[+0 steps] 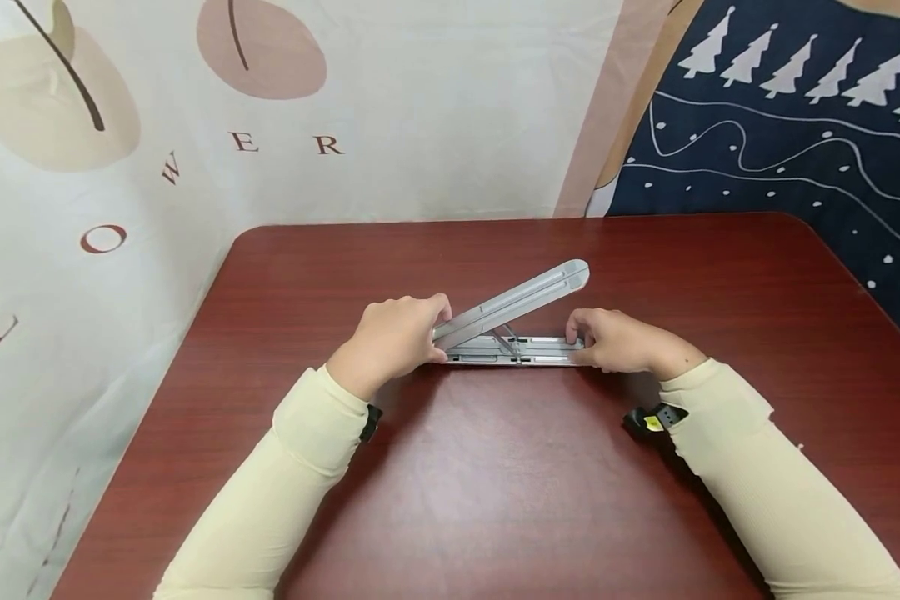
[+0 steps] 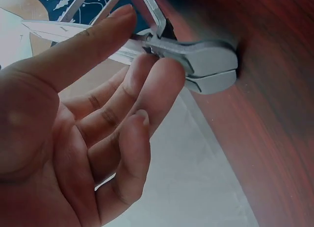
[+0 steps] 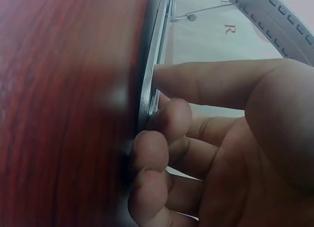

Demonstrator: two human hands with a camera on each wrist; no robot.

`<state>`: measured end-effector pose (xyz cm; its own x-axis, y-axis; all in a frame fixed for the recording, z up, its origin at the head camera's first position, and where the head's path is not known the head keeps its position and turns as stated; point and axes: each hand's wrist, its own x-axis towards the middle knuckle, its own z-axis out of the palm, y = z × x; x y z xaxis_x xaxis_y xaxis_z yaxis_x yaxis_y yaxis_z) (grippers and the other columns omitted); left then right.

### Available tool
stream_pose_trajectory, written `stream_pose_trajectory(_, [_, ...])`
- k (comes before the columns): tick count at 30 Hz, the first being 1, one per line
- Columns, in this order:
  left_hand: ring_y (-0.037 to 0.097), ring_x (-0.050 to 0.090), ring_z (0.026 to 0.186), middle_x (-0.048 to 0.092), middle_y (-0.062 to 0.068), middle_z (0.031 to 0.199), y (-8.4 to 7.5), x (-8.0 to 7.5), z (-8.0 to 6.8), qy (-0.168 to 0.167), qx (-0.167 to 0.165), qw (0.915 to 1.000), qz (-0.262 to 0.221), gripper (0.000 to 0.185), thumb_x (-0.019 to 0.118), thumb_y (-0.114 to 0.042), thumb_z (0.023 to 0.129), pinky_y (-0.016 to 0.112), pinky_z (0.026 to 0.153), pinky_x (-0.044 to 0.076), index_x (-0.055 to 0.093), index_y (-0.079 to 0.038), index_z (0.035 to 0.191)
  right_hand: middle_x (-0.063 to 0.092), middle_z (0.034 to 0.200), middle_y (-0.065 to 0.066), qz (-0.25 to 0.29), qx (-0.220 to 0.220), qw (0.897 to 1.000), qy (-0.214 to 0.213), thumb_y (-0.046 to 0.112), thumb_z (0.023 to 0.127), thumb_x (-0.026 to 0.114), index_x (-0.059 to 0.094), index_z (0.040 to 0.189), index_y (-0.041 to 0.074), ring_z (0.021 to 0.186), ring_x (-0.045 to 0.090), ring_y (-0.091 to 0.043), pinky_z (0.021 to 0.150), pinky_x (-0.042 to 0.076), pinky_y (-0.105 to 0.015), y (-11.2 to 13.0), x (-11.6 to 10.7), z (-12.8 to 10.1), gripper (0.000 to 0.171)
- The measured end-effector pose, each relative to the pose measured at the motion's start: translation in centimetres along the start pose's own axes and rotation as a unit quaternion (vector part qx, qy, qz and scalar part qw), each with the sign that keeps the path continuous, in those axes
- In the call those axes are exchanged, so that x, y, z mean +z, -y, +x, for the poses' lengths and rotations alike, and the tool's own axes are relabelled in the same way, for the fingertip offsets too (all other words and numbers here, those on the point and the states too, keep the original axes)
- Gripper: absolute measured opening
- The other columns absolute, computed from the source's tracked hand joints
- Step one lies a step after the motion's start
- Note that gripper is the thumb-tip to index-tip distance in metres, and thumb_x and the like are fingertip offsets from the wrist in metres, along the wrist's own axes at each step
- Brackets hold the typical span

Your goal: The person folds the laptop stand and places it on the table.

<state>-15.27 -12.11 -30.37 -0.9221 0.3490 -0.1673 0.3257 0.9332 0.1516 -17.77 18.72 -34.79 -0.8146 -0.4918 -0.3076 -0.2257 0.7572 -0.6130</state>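
A silver folding laptop stand lies partly unfolded at the middle of the table. Its upper bar (image 1: 521,302) slants up to the right from the left end, while the lower bar (image 1: 480,359) lies along the tabletop. A thin strut (image 1: 504,342) links the two bars. My left hand (image 1: 393,340) grips the joined left end between thumb and fingers; the rounded end (image 2: 216,60) shows past the fingertips in the left wrist view. With thumb and fingers my right hand (image 1: 621,340) pinches the right end of the lower bar. In the right wrist view, a row of slots marks the raised bar (image 3: 277,28).
The reddish-brown wooden table (image 1: 525,483) spreads around the stand. Behind it hangs a pale cloth (image 1: 450,117) with letters, and at the right a dark blue cloth (image 1: 780,158) with white trees. A black wrist strap (image 1: 645,419) shows at the right cuff.
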Motion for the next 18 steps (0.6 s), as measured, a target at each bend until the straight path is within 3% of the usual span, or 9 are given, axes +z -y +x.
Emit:
stream_pose_trajectory(10, [0.020,0.068,0.082,0.066,-0.008,0.077,0.6,0.3,0.3,-0.020,-0.004,0.9997,-0.010,0.049,0.084,-0.036,0.080,0.046,0.074,0.051,0.063,-0.023,0.122,0.057,0.060,0.000,0.001,-0.007,1.000,0.014,0.008,0.086,0.071,0.057,0.098,0.002,0.051,0.052,-0.012,0.051,0.045,-0.028,0.3,0.2,-0.2,0.019])
stream_pose_trajectory(18, [0.020,0.066,0.080,0.068,-0.005,0.082,1.2,0.2,0.6,-0.029,-0.003,0.9976,-0.063,0.040,0.082,-0.024,0.083,0.044,0.076,0.052,0.064,-0.018,0.118,0.057,0.060,0.001,-0.004,-0.024,1.000,0.019,0.011,0.082,0.076,0.062,0.092,0.004,0.051,0.054,-0.011,0.052,0.046,-0.028,0.6,0.5,-0.2,0.018])
